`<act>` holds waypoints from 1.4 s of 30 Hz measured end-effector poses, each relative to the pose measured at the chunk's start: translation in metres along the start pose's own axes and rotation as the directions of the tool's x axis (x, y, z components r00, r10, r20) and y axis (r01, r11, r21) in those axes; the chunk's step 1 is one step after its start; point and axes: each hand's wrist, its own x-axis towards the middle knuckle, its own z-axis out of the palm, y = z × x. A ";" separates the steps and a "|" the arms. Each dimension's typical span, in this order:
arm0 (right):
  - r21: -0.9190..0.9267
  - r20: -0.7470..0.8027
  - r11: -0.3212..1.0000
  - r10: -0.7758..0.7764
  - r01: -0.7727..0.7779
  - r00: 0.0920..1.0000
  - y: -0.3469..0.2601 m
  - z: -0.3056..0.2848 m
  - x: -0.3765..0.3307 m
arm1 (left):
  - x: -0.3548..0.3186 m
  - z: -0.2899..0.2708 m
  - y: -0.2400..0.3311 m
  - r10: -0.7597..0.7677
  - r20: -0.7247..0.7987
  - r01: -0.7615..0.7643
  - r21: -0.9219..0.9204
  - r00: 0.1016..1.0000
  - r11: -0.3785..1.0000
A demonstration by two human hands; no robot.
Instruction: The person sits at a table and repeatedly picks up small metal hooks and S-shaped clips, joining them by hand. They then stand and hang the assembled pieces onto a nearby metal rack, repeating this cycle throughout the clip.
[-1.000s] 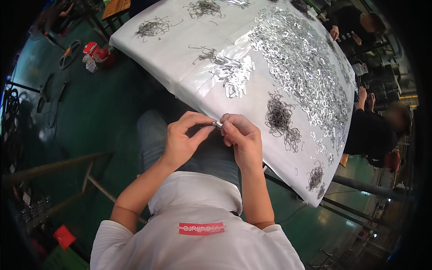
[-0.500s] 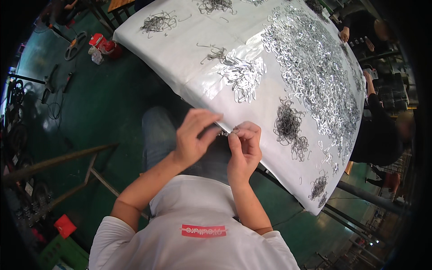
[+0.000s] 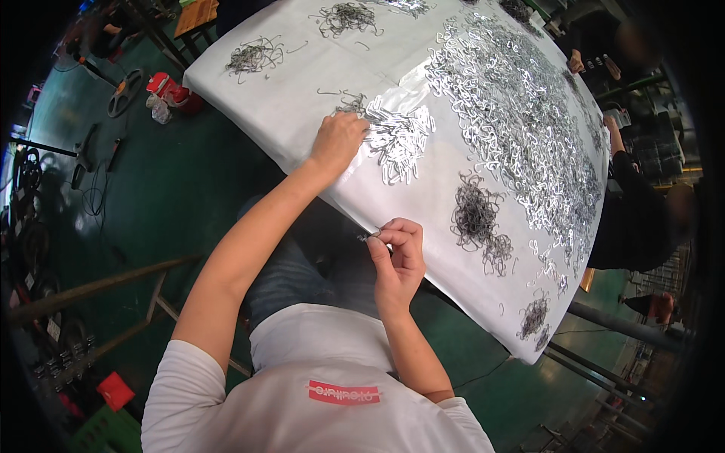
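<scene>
**Left hand on the clip pile, right hand pinching one piece**

The left hand is stretched out over the table, arm nearly straight, knuckles up and fingers curled down onto the near edge of a small pile of shiny clips. The fingertips are hidden under the hand, so whether they have closed on a clip cannot be told.

The right hand is drawn in close to the body, just off the table's near edge, elbow bent. Its thumb and forefinger are pinched tight on a small metal piece, which sticks out to the left of the fingertips; the other fingers are folded in.

A dark wire tangle lies on the table just beyond the right hand. The big heap of clips spreads across the far side, well apart from both hands.
</scene>
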 end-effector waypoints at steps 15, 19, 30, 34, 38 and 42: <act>-0.149 0.031 0.986 -0.076 0.080 0.997 0.004 0.012 -0.004 | -0.090 -0.115 0.088 -0.372 0.337 0.462 -0.823 0.865 0.329; -0.195 0.035 0.975 -0.103 0.108 0.994 0.004 0.015 -0.001 | -0.099 -0.124 0.094 -0.367 0.277 0.418 -0.820 0.888 0.391; -0.372 0.248 0.904 -0.123 0.212 0.961 0.028 0.009 0.069 | -0.114 -0.119 0.077 -0.343 0.082 0.289 -0.735 0.936 0.613; -0.459 0.494 0.797 -0.139 0.393 0.859 0.066 0.052 0.180 | -0.119 -0.118 0.078 -0.353 0.081 0.298 -0.724 0.932 0.622; -0.726 0.590 0.513 0.121 0.459 0.798 0.091 0.105 0.247 | -0.123 -0.119 0.082 -0.369 0.081 0.316 -0.701 0.926 0.639; -0.703 0.709 0.322 0.257 0.634 0.656 0.091 0.123 0.264 | -0.127 -0.121 0.082 -0.377 0.046 0.301 -0.693 0.925 0.655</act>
